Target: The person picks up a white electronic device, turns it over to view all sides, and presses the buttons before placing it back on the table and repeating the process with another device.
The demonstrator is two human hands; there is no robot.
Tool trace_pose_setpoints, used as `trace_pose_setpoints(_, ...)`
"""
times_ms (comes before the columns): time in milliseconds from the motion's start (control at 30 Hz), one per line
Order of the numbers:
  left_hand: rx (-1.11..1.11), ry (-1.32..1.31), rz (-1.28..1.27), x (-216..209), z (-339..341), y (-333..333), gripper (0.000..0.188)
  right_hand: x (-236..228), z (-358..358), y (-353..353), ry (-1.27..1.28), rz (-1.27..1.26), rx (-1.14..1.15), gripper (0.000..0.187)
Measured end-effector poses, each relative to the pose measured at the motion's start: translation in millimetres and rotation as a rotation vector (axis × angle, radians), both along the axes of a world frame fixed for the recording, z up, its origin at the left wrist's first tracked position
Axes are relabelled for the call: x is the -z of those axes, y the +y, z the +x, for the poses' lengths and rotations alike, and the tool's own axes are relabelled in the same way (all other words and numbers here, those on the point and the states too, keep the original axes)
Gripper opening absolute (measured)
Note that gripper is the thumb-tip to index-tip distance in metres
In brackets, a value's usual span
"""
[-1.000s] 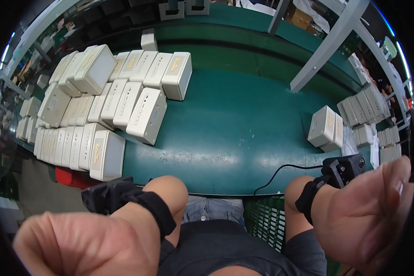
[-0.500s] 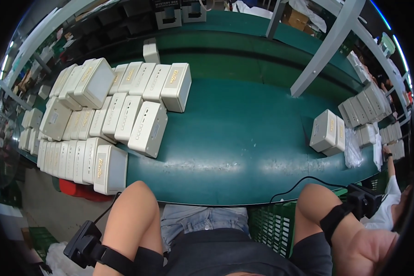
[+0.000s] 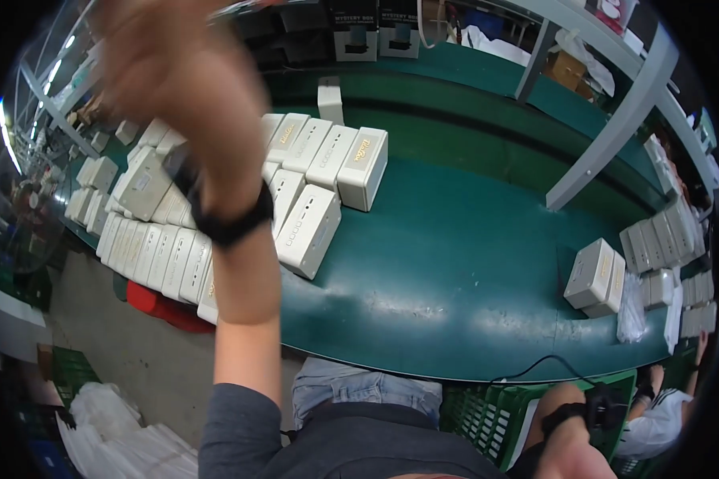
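Observation:
My left hand (image 3: 172, 60) is raised high at the upper left, blurred by motion, over the rows of cream-white box-shaped speakers. Its fingers are too smeared to read, and its forearm hides part of the rows. Nearest to that arm is a speaker (image 3: 310, 231) with small buttons and ports, standing at the group's right front. Another speaker (image 3: 363, 169) with gold lettering stands behind it. My right hand (image 3: 571, 459) hangs low at the lower right, beside a green crate (image 3: 495, 415). The lower edge cuts off its fingers.
On the right of the green worktable (image 3: 439, 263) stand two more speakers (image 3: 591, 275) beside clear plastic wrap (image 3: 632, 311). A grey metal post (image 3: 607, 132) rises at the back right. A red stool seat (image 3: 164, 303) shows below the left edge. A co-worker (image 3: 655, 423) is at the far right.
My left arm has swung up from the lower left over the speakers. My right hand has shifted left and lower in the picture. The view has turned left.

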State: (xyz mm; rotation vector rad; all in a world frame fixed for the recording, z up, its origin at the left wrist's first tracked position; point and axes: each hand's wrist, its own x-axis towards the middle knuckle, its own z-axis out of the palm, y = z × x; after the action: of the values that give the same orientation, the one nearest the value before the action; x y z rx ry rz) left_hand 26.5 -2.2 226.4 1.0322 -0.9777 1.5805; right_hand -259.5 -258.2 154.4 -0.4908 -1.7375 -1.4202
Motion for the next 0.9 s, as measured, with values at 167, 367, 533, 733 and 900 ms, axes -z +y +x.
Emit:
trace_pose_setpoints(167, -0.156, 0.830, 0.630, 32.4, 102.5, -67.6, 0.028, 65.6, -5.5, -55.5, 0.792, -0.180, 1.133, 0.055)
trace_pose_setpoints(367, -0.595, 1.303, 1.055, 146.2, 237.0, -28.6, 0.079, 123.7, 55.0, -11.0, 1.610, -0.629, 0.760, 0.039)
trace_pose_setpoints(533, -0.595, 1.622, 1.011, 209.3, 284.6, -60.6, 0.119, 135.2, 58.9, -23.3, 1.732, -0.725, 0.713, 0.033)
trace_pose_setpoints(733, -0.567, 1.802, 0.923, 227.9, 314.1, -60.1, 0.100, 131.7, 67.7, -33.1, 1.801, -0.617, 0.710, 0.025)
trace_pose_setpoints(900, 0.044, 1.696, 0.790, 164.2, 260.4, -80.5, 0.084, 128.6, 60.8, -32.7, 1.745, -0.590, 0.702, 0.017)
